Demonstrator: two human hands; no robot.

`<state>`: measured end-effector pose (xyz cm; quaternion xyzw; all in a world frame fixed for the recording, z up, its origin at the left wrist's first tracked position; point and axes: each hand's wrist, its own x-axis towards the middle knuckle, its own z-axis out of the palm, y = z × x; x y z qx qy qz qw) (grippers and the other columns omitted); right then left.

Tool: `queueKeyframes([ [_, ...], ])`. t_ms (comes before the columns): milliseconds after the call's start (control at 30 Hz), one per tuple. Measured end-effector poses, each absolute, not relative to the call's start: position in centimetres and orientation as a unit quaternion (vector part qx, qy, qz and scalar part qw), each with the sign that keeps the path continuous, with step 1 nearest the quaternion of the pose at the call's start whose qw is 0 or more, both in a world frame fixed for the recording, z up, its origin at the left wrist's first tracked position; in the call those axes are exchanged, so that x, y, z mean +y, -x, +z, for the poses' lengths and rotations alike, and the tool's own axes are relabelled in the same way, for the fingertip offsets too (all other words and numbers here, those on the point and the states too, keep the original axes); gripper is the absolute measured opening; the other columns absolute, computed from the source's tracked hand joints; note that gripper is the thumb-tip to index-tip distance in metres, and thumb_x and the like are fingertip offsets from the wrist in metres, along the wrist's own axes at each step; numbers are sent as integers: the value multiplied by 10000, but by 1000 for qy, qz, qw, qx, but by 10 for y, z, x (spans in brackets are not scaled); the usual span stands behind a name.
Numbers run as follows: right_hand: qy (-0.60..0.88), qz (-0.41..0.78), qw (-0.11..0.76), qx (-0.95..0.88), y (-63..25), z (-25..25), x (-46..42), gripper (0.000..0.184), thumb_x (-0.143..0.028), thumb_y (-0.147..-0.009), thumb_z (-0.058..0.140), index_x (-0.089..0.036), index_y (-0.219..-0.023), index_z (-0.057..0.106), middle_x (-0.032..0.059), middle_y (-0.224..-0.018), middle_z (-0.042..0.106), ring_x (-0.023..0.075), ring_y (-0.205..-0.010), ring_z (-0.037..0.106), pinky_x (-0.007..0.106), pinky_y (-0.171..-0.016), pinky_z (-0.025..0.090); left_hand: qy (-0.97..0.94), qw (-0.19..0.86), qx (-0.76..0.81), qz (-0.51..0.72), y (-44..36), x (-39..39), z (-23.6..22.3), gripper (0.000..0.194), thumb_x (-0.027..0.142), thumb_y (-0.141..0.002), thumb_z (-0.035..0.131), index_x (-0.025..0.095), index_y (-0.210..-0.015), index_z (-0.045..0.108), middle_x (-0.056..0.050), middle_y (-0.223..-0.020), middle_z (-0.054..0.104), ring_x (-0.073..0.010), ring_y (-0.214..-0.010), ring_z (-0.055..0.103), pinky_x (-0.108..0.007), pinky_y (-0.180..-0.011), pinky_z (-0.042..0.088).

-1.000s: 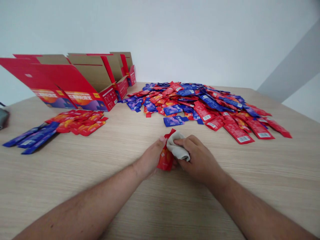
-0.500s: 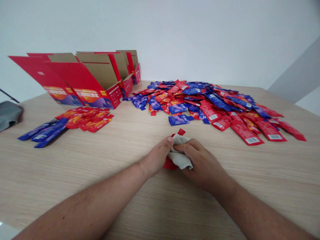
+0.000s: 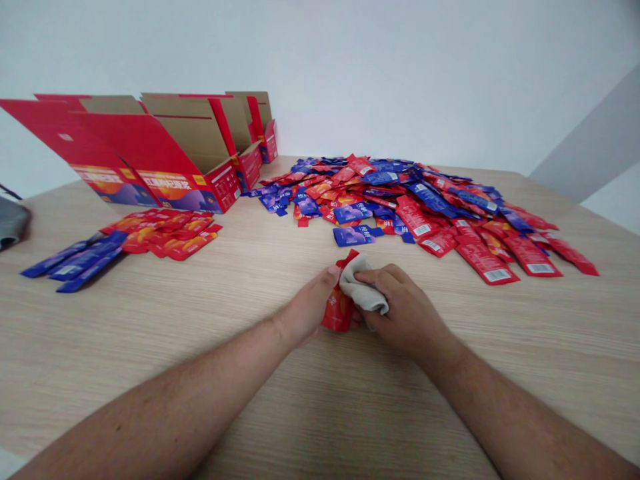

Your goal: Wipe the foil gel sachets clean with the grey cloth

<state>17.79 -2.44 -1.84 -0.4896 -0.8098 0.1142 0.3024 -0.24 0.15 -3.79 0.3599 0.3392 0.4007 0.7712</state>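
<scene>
- Gripping the red packet [image 3: 338, 313] along its left side, the left hand [image 3: 311, 303] had its thumb near the top of the printed face; its other fingers were mostly hidden, so how firmly they pressed could not be told.
- Curled around a grey cloth [image 3: 364, 293], the right hand [image 3: 406, 312] had thumb and forefinger pinching a fold of it against the packet's upper right part.
- Between the two hands, the packet sat over the near part of the table [image 3: 280, 427]; whether it touched the wood was unclear.
- Its long axis ran away from the body, the narrow neck pointing to the far side and leaning slightly right, the broad end towards the person, the print facing up.
- By its look, it was light, soft and rather slippery; a flat side edge seemed the best hold, without squeezing the middle hard.
- Farther off at left lay blue packets [image 3: 83, 261] meeting a cluster of red packets [image 3: 153, 239]; a cut-off grey thing [image 3: 13, 223] showed at the edge.
- Past the hands, a single blue packet [image 3: 354, 235] lay before a mixed heap [image 3: 385, 197], its neck pointing right.
- Open red boxes [image 3: 150, 153] stood beyond the red cluster, before a pale wall [image 3: 400, 73].
</scene>
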Motion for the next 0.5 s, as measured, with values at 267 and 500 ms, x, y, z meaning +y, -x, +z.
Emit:
queueKeyframes([
  [267, 482, 104, 305, -815, -177, -16, -25, 468, -143, -818, 694, -215, -1280, 673, 120, -1141, 703, 281, -1039, 670, 442, -922, 592, -352, 774, 332, 408, 4, 3, -37, 575, 699, -959, 586, 171, -1101, 765, -101, -896, 781, -237, -787, 717, -366, -787, 567],
  [500, 423, 113, 278, -855, -175, -9, -28, 449, -206, -836, 727, -217, -1284, 704, 119, -1173, 695, 283, -1050, 665, 427, -903, 587, -311, 791, 328, 413, 6, 1, -22, 567, 563, -1078, 438, 92, -1183, 736, -135, -948, 789, -222, -832, 731, -339, -825, 565],
])
